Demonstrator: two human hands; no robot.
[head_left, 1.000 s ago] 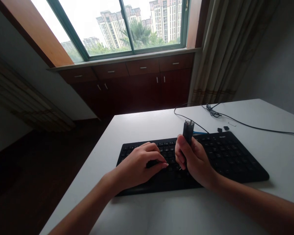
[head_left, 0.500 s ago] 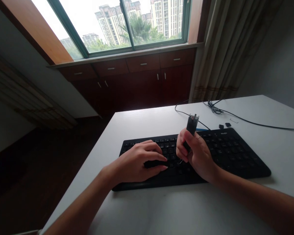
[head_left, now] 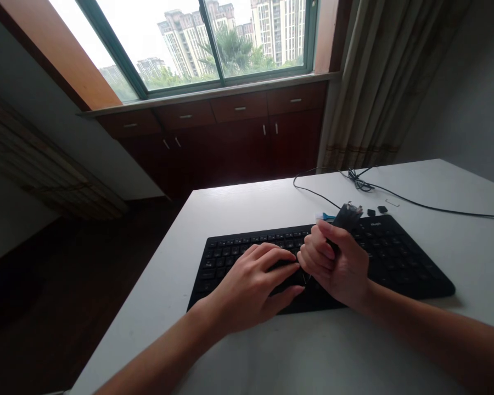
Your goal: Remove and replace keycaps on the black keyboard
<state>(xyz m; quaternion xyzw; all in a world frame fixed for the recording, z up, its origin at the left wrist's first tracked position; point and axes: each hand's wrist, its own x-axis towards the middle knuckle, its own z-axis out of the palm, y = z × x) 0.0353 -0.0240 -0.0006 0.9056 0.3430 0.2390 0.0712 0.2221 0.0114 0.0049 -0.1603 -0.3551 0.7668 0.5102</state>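
Note:
A black keyboard [head_left: 411, 269] lies on the white table, its middle covered by both hands. My right hand [head_left: 341, 266] is closed around the dark body of a keycap puller [head_left: 347, 216]. Metal prongs stick out at its upper end, and thin wire loops show below the fist, low over the keys. My left hand [head_left: 257, 282] rests over the left-centre keys with fingers stretched forward and thumb apart. Its fingertips come close to the right fist and the wire end; whether they touch cannot be made out.
Behind the keyboard lies a small brush [head_left: 325, 216] with pale bristles and a blue handle. Two loose black keycaps [head_left: 382, 209] and a bent thin wire [head_left: 392, 203] are at the back right. A black cable [head_left: 360, 182] runs across the white table [head_left: 239, 208].
My left hand has slid right, toward the right hand. The keycap puller has tilted to the right and dropped lower in my right hand, uncovering the brush's bristles.

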